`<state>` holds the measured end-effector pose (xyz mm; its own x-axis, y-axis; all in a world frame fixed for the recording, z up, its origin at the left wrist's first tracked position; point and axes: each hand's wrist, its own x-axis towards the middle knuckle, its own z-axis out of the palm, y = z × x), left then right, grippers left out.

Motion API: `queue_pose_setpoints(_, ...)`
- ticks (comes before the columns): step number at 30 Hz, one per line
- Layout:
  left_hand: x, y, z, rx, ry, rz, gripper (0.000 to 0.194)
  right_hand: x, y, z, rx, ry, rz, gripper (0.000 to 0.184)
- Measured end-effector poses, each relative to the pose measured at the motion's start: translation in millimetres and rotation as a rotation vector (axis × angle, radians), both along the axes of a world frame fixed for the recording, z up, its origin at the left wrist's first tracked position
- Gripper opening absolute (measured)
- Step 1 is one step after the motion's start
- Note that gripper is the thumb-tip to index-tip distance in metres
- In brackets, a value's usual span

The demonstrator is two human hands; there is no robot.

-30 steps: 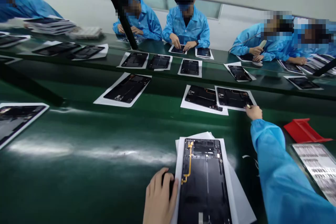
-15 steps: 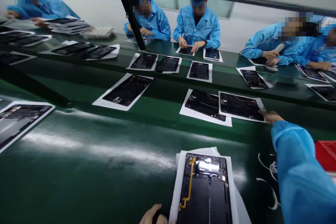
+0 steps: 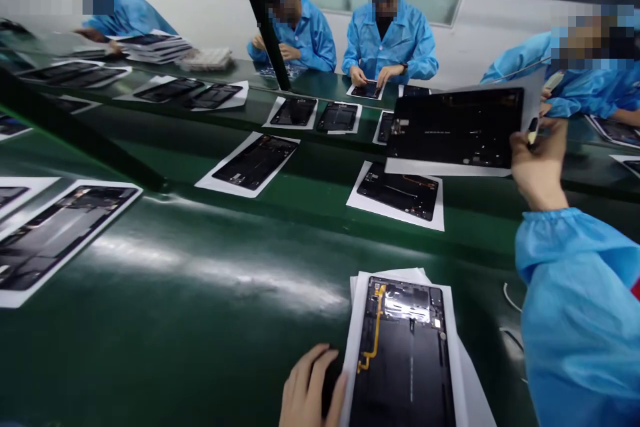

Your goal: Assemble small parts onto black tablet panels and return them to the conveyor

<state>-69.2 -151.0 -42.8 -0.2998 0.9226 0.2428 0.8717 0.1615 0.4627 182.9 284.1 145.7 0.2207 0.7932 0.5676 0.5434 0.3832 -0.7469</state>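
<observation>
My right hand [image 3: 543,160] grips the right edge of a white paper sheet [image 3: 450,168] with a black tablet housing [image 3: 455,130] on it, raised above the green bench. A small dark and yellowish thing shows by its fingers; I cannot make it out. My left hand [image 3: 311,387] is by the left edge of another tablet housing [image 3: 405,353] in front of me, thumb at the paper and fingers spread. This housing has a yellow flex cable [image 3: 376,330] and a shiny silver patch, and lies on white sheets [image 3: 477,393].
More housings on paper lie on the strip ahead, one [image 3: 400,190] below the raised one and another [image 3: 255,163] further left. A large one [image 3: 65,240] lies at left. A dark slanting post [image 3: 90,137] crosses the left side. Co-workers in blue [image 3: 390,40] sit opposite.
My right hand has lifted the paper with the housing off the strip, up and toward the right, uncovering the housing beneath. More of my left hand shows. The view has shifted slightly.
</observation>
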Motion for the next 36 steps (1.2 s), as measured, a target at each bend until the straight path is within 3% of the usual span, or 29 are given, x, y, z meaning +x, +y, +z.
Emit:
queue_pose_setpoints(2,-11.9,29.6,7.0,-0.042,-0.076,-0.039,0.030,-22.7,5.5,-25.9,-0.116,0.095,-0.030,0.029)
queue_pose_setpoints(5,-23.5,76.1,15.3,-0.058,-0.164,-0.078,0.030,-51.5,6.1,-83.6,-0.314,0.113,0.002,0.015)
queue_pose_setpoints(7,-26.0,99.7,18.0,-0.056,-0.196,-0.130,0.031,-65.6,1.3,-119.7,-0.436,0.094,0.019,0.019)
queue_pose_setpoints(9,-25.5,114.6,18.4,-0.049,-0.211,-0.177,0.033,-73.3,-4.0,-144.7,-0.530,0.054,0.021,0.025)
queue_pose_setpoints(11,-23.3,122.8,17.4,-0.038,-0.221,-0.203,0.033,-73.6,-7.3,-157.0,-0.602,-0.004,0.014,0.029)
queue_pose_setpoints(18,-15.0,137.7,18.0,-0.063,-0.417,-0.184,0.013,-54.7,-2.4,-155.9,-0.861,-0.176,-0.014,0.032)
queue_pose_setpoints(24,-11.6,133.2,39.1,-0.029,-0.701,-0.204,0.018,-70.9,-1.6,-158.1,-0.960,-0.098,0.030,0.033)
queue_pose_setpoints(28,-4.4,120.7,51.5,-0.110,-0.923,-0.207,0.019,-90.8,-13.8,-154.0,-0.906,0.037,0.115,0.033)
queue_pose_setpoints(30,0.5,114.9,51.6,-0.137,-1.045,-0.211,0.015,-103.5,-22.2,-150.1,-0.854,0.099,0.166,0.033)
queue_pose_setpoints(32,4.2,110.1,49.7,-0.156,-1.153,-0.213,0.025,-116.3,-30.2,-143.5,-0.776,0.154,0.212,0.033)
queue_pose_setpoints(36,-3.2,108.8,52.2,-0.156,-1.225,-0.096,0.037,-121.9,-40.6,-109.3,-0.545,0.217,0.214,0.019)
